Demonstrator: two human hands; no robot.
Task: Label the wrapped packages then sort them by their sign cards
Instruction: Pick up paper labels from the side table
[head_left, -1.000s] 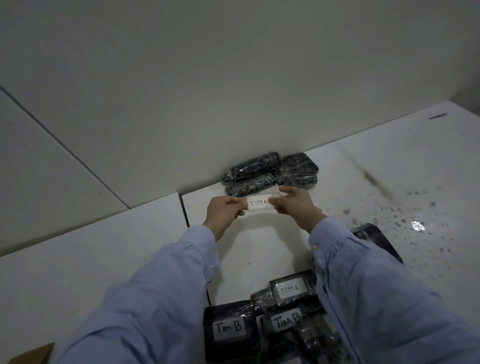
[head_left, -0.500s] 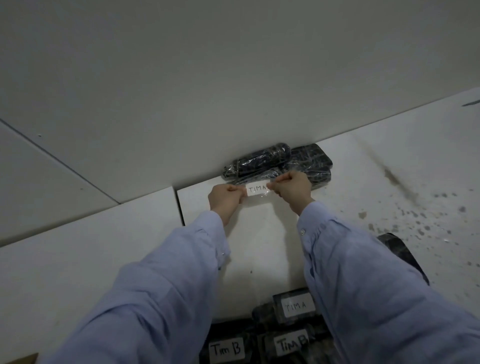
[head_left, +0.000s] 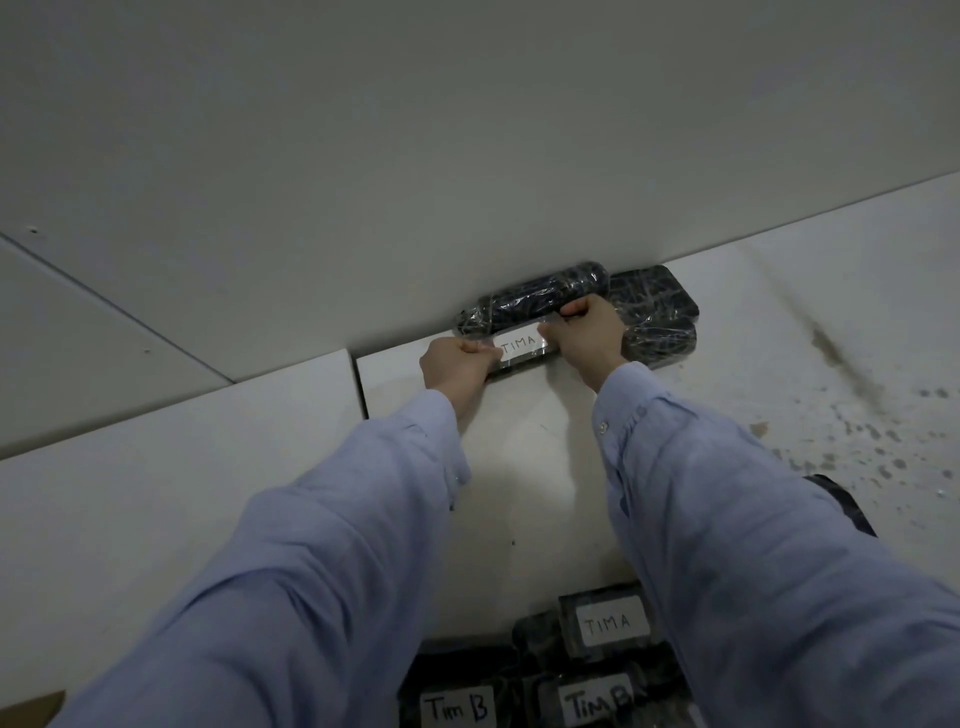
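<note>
A plain grey wall (head_left: 467, 130) fills the upper half of the frame, and a thin seam (head_left: 114, 307) slants across its left part. Below lie a left tabletop (head_left: 182, 467) and a right tabletop (head_left: 519, 467), both white, with a dark gap (head_left: 360, 384) between them. The right tabletop carries a dark streak (head_left: 836, 358) and scattered specks (head_left: 872, 441). A brown corner (head_left: 31, 709), possibly cardboard, shows at lower left.

At the far edge of the tabletop (head_left: 519, 467), against the wall (head_left: 467, 156), lie three wrapped packages: a rolled package (head_left: 540, 296) at the back, a flat package (head_left: 654, 306) to its right, and a front package (head_left: 519, 366) before the roll. The label (head_left: 521, 344) lies on the front package. The left hand (head_left: 457, 364) pinches its left end and the right hand (head_left: 592, 338) its right end. Three labelled packages (head_left: 605, 621) lie at the near edge, one behind the other two.
</note>
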